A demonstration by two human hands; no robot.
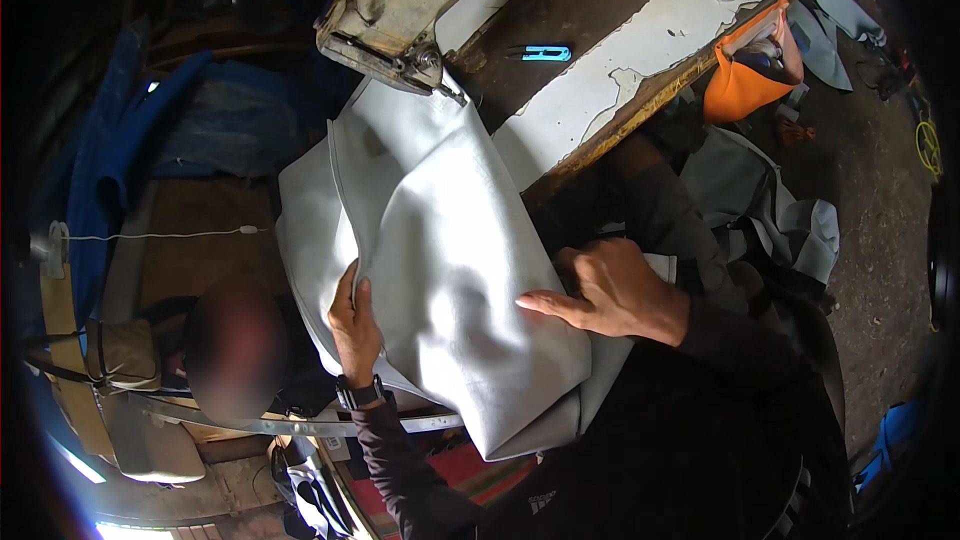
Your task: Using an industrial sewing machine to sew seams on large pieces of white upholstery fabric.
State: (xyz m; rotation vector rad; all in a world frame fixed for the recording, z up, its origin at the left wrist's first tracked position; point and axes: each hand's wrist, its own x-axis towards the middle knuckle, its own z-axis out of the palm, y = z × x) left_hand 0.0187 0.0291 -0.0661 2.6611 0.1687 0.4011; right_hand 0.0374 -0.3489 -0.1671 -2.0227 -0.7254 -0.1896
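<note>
White sheet (460, 230) lies under the sewing machine (400, 15), draping towards the person. Left hand (354, 328), fingers clamped on its fold, apparently supports slack; right hand (622, 290) extends one digit across it, grip indeterminable.

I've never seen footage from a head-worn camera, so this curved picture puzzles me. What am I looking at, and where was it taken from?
There is no robot here: these are a person's own bare hands. The picture comes from a wide fisheye camera on their head, looking down, so straight edges bend near the rim; its left is the person's left.

The left hand grips a fold of a large pale grey sheet. The right hand is at the sheet's right side, one digit extended onto it; whether it also grips is unclear. The sheet's upper end reaches the head of a worn sewing machine.

Blue-handled thread snips lie on the worktable, whose white covering is peeling.
</note>
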